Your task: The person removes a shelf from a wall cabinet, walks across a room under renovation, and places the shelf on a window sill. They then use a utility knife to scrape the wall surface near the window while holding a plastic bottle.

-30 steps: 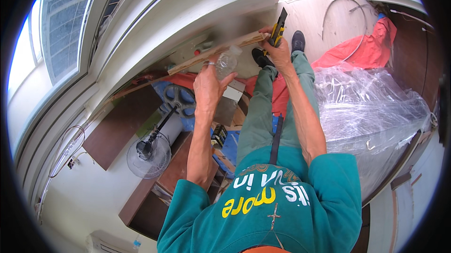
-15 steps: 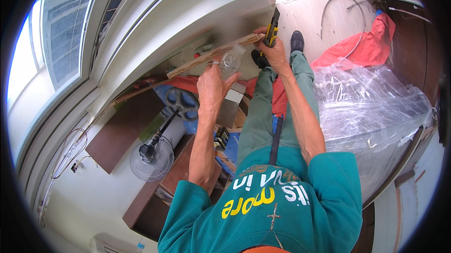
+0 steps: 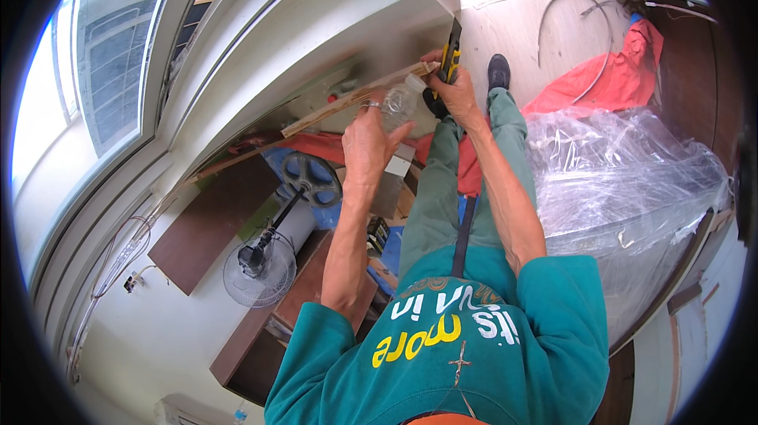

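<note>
My left hand (image 3: 368,141) is closed round a clear plastic bottle (image 3: 396,108), its thumb on the near side and its other fingers partly hidden. The bottle lies tilted, its neck toward my right hand. A ring shows on a left finger. My right hand (image 3: 456,95) grips a black-and-yellow utility knife (image 3: 450,54), pointing up and away. The same hand is at the end of a long, narrow wooden strip (image 3: 332,109), which runs off to the left behind the bottle. Whether my left fingers also hold the strip cannot be made out.
A pale ledge and window frame (image 3: 158,46) curve along the left. Below them are a fan (image 3: 259,267), a dark grey wheel (image 3: 312,180) and brown boards (image 3: 213,224). Plastic-wrapped goods (image 3: 624,180) and a red sheet (image 3: 624,70) lie at the right, with a bent cable (image 3: 541,30) beyond.
My left hand and the bottle have shifted slightly to the right, closer to my right hand. My right hand and the knife have moved a little left. Both grips look the same.
</note>
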{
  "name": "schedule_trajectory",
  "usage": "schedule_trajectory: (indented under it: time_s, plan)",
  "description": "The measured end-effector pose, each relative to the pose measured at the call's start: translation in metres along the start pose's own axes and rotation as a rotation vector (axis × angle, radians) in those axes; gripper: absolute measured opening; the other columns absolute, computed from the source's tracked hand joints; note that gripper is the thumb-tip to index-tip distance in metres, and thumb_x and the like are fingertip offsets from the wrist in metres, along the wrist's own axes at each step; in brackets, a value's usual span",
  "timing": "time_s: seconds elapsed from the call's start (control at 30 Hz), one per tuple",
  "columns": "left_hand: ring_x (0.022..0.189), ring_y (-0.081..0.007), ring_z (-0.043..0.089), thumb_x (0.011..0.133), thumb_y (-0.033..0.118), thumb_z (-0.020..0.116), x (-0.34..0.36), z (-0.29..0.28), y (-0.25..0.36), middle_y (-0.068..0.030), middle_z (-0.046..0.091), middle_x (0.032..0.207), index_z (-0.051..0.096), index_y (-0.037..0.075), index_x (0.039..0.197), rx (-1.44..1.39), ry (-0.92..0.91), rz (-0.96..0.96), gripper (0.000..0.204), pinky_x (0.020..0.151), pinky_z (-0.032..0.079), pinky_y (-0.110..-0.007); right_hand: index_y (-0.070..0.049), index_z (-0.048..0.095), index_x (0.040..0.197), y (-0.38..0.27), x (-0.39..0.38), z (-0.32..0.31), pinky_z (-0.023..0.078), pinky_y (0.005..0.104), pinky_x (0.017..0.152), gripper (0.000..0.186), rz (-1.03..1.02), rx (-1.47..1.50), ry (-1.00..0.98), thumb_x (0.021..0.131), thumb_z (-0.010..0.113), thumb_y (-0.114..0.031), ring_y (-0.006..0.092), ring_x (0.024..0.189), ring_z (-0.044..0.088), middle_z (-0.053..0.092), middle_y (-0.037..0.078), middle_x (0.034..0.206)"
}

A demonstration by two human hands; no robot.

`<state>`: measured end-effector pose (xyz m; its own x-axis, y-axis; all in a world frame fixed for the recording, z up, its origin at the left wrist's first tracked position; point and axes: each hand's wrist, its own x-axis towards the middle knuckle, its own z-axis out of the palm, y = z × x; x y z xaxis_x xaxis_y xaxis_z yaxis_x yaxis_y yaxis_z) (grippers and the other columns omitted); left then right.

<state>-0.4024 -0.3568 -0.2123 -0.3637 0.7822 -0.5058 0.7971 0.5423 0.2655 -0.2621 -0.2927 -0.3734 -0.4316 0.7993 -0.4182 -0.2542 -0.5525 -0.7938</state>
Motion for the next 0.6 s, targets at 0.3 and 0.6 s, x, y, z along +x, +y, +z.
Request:
schedule_trajectory:
  time_s: [0.3,0.6]
  plan:
    - [0.104,-0.0284,0.068,0.076,0.023,0.089,-0.035,-0.04,-0.002,-0.0168,0.069,0.113,0.052,0.007,0.133,-0.681,0.348,0.036,0.07,0.088,0.054,-0.039,-0.006,0.063,0.12,-0.005,0.003,0.0,0.045,0.0224,0.075,0.033,-0.01,-0.129,0.024,0.088,0.068,-0.004,0.0062,0.084,0.057,0.06,-0.002,0.093]
    - [0.109,-0.022,0.061,0.082,0.012,0.084,-0.025,-0.159,-0.012,-0.0126,0.061,0.121,0.042,0.0,0.138,-0.971,0.866,0.243,0.071,0.1,0.048,-0.034,-0.004,0.06,0.131,-0.017,-0.003,0.004,0.044,0.0215,0.068,0.047,0.089,-0.102,0.002,0.084,0.068,-0.007,0.0053,0.075,0.056,0.066,-0.002,0.083]
